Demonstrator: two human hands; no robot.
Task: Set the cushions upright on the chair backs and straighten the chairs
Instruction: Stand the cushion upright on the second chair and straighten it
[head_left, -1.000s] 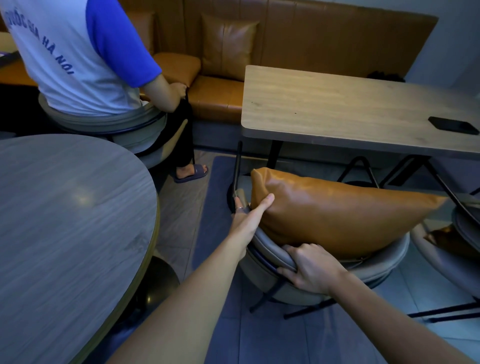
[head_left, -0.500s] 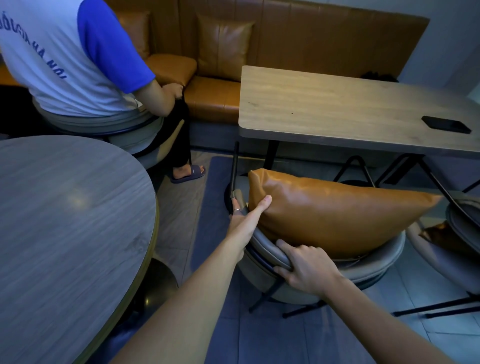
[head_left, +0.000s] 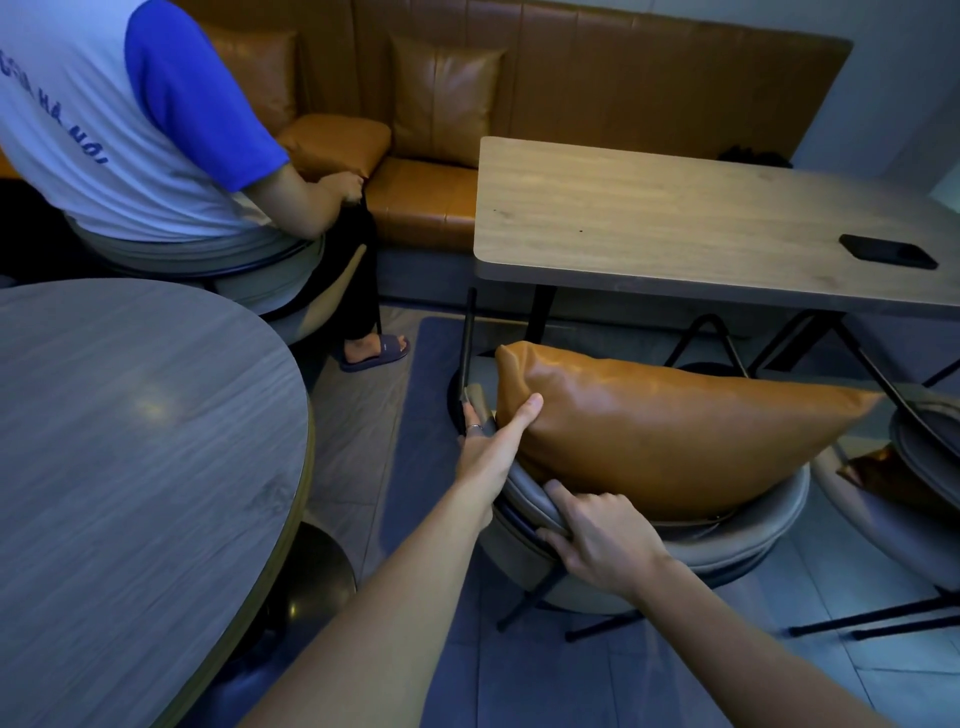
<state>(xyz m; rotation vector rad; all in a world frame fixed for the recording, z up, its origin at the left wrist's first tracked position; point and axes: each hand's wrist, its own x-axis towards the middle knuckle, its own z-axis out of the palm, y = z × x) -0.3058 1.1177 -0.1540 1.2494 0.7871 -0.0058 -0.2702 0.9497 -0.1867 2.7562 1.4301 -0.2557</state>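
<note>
A tan leather cushion (head_left: 670, 431) stands on edge inside a grey padded chair (head_left: 737, 540), leaning on its curved back, just below the rectangular table. My left hand (head_left: 491, 449) grips the chair's left arm end, thumb pressed against the cushion's left corner. My right hand (head_left: 597, 535) is closed over the top rim of the chair back, beneath the cushion's lower edge. A second grey chair (head_left: 924, 447) at the far right holds another tan cushion (head_left: 883, 470), mostly hidden.
A wooden rectangular table (head_left: 675, 223) with a black phone (head_left: 888, 251) stands behind the chair. A round grey table (head_left: 124, 467) fills the left. A person in a white and blue shirt (head_left: 130, 119) sits at upper left. A tan bench (head_left: 623, 88) lines the wall.
Both hands keep their hold. The chair and cushion have barely shifted; the view has drifted slightly.
</note>
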